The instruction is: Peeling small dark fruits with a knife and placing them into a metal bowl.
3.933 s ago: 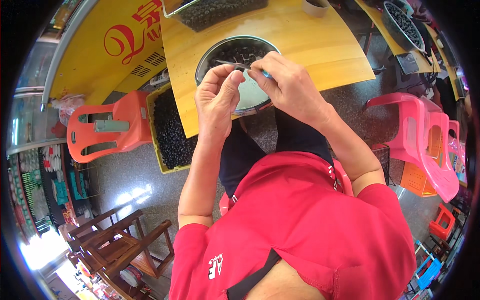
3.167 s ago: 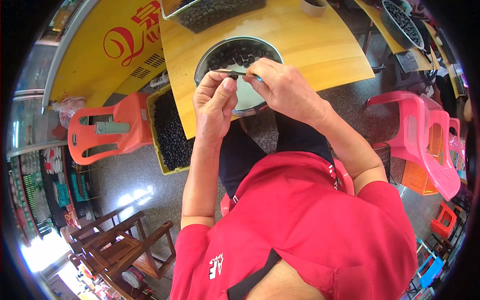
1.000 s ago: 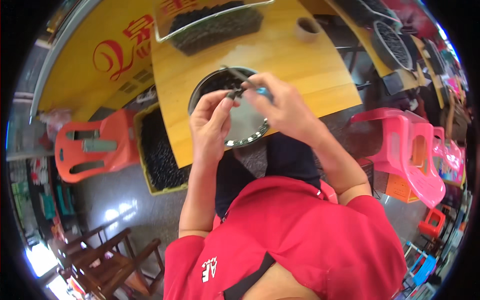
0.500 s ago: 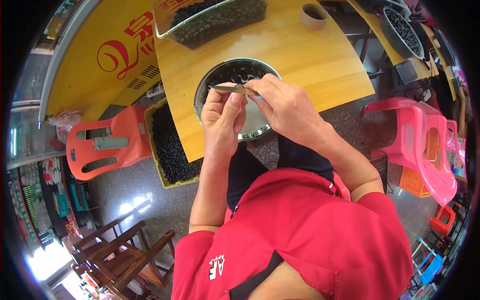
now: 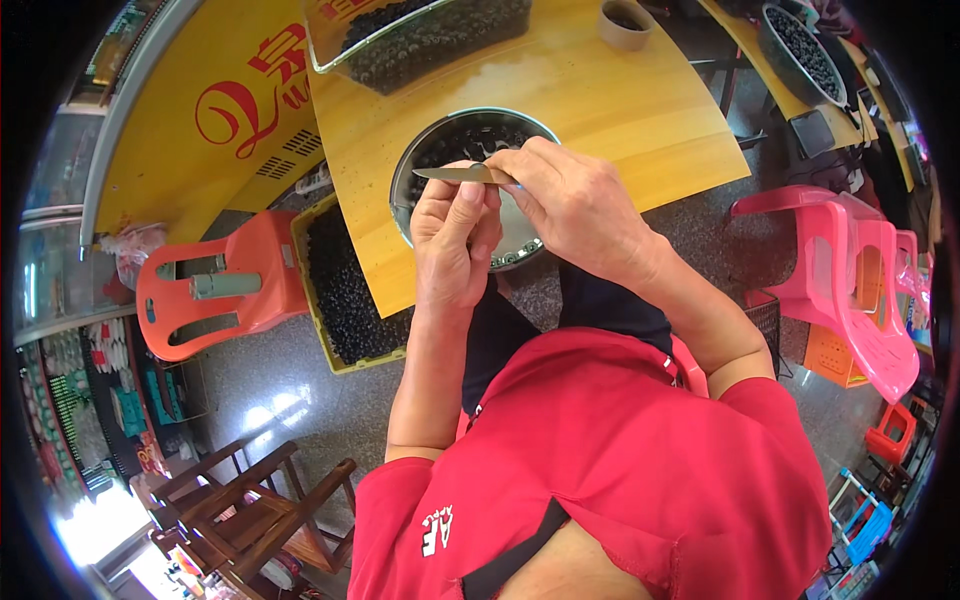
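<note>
My right hand grips a small knife with its blade pointing left. Under the blade, my left hand is closed, thumb up against the knife. A small dark round piece shows at the fingertips of the left hand, by the blade; its kind is too small to tell. Both hands are over a round metal bowl at the table's near edge. Small dark round pieces lie in the bowl's far part, and several sit along its near inner side. The hands hide part of the bowl.
On the wooden table stand a clear tub of dark round pieces and a brown cup. A yellow crate of dark pieces sits beside an orange chair. Pink chairs stand right, wooden chairs lower left.
The knife blade has levelled slightly and the left hand has turned a little under it. Both hands stay together over the bowl. The whole view has shifted slightly.
</note>
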The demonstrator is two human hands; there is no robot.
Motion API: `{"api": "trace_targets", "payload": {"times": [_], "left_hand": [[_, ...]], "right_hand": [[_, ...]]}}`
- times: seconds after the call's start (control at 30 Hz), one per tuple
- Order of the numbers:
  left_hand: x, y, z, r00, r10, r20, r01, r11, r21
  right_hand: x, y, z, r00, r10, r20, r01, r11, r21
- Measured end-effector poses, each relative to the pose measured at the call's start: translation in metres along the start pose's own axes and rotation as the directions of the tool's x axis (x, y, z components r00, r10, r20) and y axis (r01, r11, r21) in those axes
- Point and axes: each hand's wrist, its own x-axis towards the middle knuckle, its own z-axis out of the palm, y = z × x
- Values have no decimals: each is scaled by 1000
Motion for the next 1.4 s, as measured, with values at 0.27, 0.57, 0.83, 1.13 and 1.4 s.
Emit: {"api": "trace_targets", "payload": {"times": [0.27, 0.57, 0.83, 1.13, 1.4], "left_hand": [[-4, 4, -4, 997, -73, 30, 76, 990, -121], [-8, 4, -7, 998, -39, 53, 46, 990, -133], [-19, 12, -7, 984, 48, 172, -41, 998, -46], [-15, 15, -6, 994, 112, -14, -107, 978, 178], [-14, 14, -6, 952, 276, 135, -307, 873, 380]], "right_hand": [[2, -5, 1, 999, -36, -1, 36, 998, -55], [4, -11, 2, 999, -51, 12, 51, 996, -68], [-3, 3, 4, 996, 34, 79, -26, 994, -102], [11, -28, -20, 899, 351, 261, -432, 803, 411], [7, -18, -14, 852, 382, 359, -524, 619, 585]]}}
